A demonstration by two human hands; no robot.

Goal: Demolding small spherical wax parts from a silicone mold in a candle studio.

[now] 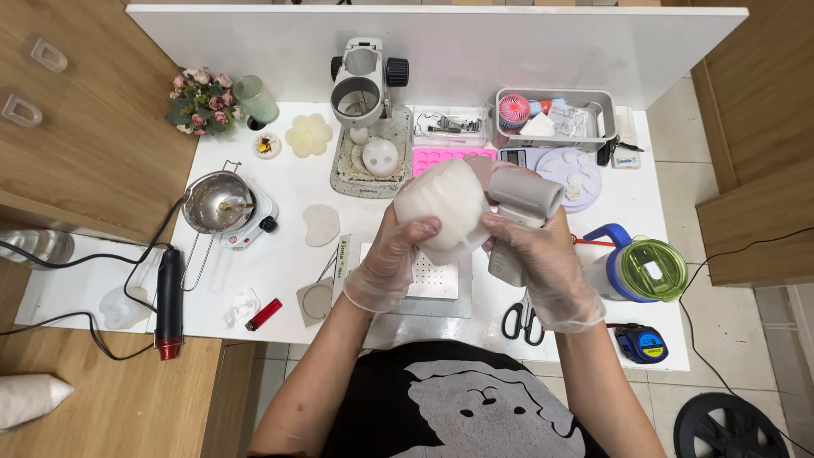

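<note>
My left hand (392,254), gloved, has its grip closed round the white rounded mould (443,210), held up over the white surface (280,254) between my two hands. My right hand (543,263), gloved too, is wrapped tight on the grey heat tool (523,212), its barrel right against the mould.

I judge the glove film is the weak point: with the barrel touching the mould, heat could soften the thin plastic on my left fingertips (421,226), and a slick glove could let the mould slip onto the perforated white plate (437,276) below.

Counted: one mould in hand, one grey tool, one black heat gun (169,301) at the left edge, one pair of scissors (522,321), one red lighter (264,315), one small pot on a hotplate (216,203), one green-lidded cup (644,270)
</note>
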